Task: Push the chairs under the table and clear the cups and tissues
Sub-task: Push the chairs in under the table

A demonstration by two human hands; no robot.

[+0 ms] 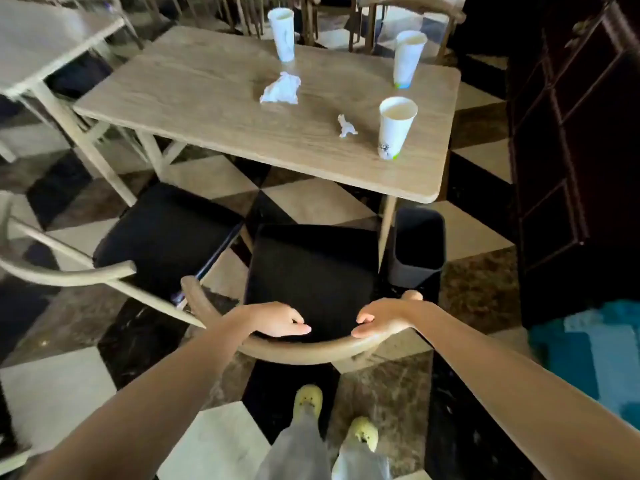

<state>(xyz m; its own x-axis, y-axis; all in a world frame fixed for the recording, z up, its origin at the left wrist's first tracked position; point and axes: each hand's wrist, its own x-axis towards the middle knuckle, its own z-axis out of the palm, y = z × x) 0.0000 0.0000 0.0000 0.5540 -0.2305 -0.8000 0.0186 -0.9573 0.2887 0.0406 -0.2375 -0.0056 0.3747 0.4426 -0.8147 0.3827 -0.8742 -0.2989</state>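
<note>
A wooden chair with a black seat (311, 268) stands in front of me, pulled out from the wooden table (194, 98). My left hand (277, 322) and my right hand (381, 317) both rest on its curved backrest, fingers curled over the rail. A second black-seated chair (166, 237) stands at an angle to its left. On the table are three white paper cups (282, 32) (408, 58) (394, 128), a large crumpled tissue (281, 90) and a small tissue scrap (346, 127).
A dark waste bin (417, 251) stands on the checkered floor by the table's right leg. A dark cabinet (571, 150) lines the right side. Another table (41, 39) is at the far left, and more chairs (408, 15) stand beyond the table.
</note>
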